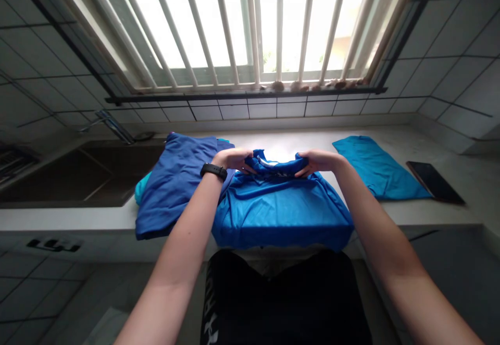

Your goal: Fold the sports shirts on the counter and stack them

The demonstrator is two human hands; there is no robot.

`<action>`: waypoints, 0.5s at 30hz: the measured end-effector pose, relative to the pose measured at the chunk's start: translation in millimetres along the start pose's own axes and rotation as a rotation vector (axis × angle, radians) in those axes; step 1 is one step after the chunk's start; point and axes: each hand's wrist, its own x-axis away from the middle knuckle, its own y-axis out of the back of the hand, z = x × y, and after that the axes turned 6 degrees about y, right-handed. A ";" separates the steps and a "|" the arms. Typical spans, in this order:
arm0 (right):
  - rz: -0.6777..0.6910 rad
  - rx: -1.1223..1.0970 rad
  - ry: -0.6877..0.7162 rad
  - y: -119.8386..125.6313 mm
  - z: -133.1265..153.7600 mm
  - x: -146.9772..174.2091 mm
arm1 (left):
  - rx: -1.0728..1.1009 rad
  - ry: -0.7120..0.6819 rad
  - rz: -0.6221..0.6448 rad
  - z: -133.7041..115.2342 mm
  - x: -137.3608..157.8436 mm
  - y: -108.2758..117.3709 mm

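Note:
A bright blue shirt (281,204) is spread on the counter in front of me, its lower part hanging over the front edge. My left hand (236,159) grips the collar end at its left side, thumb on top and fingers curled beneath. At the collar's right side, my right hand (314,161) pinches the fabric the same way. Between the two hands the collar is lifted a little, with a pale strip showing inside. Close by my left wrist lies a stack of folded darker blue clothes (177,183), with some teal cloth peeking out from under it.
A folded teal garment (377,168) lies to the right, with a dark phone (435,181) against its corner. On the left is a dark sink (70,178) with a metal faucet (115,126). A barred window (250,27) stands behind the white counter (70,221).

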 end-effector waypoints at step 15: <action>-0.826 0.437 1.073 48.9 45.1 -76.5 | -0.330 -0.816 -0.760 -71.1 -60.7 28.8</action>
